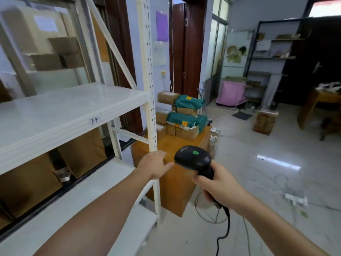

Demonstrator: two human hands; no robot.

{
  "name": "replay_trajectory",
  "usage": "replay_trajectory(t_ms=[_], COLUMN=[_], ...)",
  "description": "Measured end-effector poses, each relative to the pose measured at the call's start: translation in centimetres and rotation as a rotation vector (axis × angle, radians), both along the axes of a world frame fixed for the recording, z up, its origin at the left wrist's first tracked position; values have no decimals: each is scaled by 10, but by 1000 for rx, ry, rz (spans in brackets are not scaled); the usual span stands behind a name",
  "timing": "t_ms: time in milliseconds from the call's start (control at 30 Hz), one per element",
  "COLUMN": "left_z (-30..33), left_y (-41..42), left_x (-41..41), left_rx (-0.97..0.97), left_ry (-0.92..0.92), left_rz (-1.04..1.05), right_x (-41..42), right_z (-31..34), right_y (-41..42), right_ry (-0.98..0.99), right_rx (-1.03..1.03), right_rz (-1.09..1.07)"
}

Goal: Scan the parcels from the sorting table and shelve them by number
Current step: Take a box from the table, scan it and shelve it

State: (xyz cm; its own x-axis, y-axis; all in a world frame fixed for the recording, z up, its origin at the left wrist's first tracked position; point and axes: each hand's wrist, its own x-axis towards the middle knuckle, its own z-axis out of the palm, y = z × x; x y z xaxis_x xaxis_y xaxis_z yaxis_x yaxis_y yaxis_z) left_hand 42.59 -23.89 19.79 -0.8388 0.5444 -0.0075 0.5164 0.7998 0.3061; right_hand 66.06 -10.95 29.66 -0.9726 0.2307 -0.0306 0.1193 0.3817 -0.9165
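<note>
My right hand grips the handle of a black barcode scanner with a green dot on top; its cable hangs down to the floor. My left hand reaches forward, fingers straight, holding nothing, just in front of the shelf post. Ahead stands the wooden sorting table with a pile of parcels: brown cardboard boxes and green mailer bags. On my left is a white metal shelf whose front edge bears a label reading 34.
A white perforated shelf post stands between me and the table. A brown box sits on the floor to the right, with a wooden table beyond. A power strip and loose cables lie on the floor.
</note>
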Motion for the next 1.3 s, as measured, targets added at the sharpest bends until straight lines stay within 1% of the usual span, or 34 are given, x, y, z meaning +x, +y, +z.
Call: replay_trajectory(t_ms=[133, 333, 567, 733, 900, 1000, 1033, 1167, 1300], left_z=[-11, -27, -47, -73, -92, -104, -109, -130, -153], left_y=[61, 150, 244, 301, 329, 332, 332, 330, 324], left_x=[-46, -144, -260, -341, -402, -427, -437, -477, -523], left_rx=[-37, -102, -205, -204, -205, -150, -132, -81, -127], left_ry=[17, 47, 89, 51, -10, -21, -36, -85, -118], left_rz=[-75, -131, -70, 9, 105, 162, 195, 325, 334], right_x=[-44, -127, -228, -312, -396, -441, -457, -522, -579], right_z=[-11, -19, -28, -41, -48, -51, -53, -61, -79], right_y=[53, 131, 222, 296, 353, 374, 380, 393, 392], right_ry=[19, 31, 67, 45, -7, -11, -19, -45, -68], right_rx=[-6, 25, 46, 7, -37, 23, 37, -13, -46], right_rz=[-54, -76, -92, -12, 99, 154, 173, 225, 276])
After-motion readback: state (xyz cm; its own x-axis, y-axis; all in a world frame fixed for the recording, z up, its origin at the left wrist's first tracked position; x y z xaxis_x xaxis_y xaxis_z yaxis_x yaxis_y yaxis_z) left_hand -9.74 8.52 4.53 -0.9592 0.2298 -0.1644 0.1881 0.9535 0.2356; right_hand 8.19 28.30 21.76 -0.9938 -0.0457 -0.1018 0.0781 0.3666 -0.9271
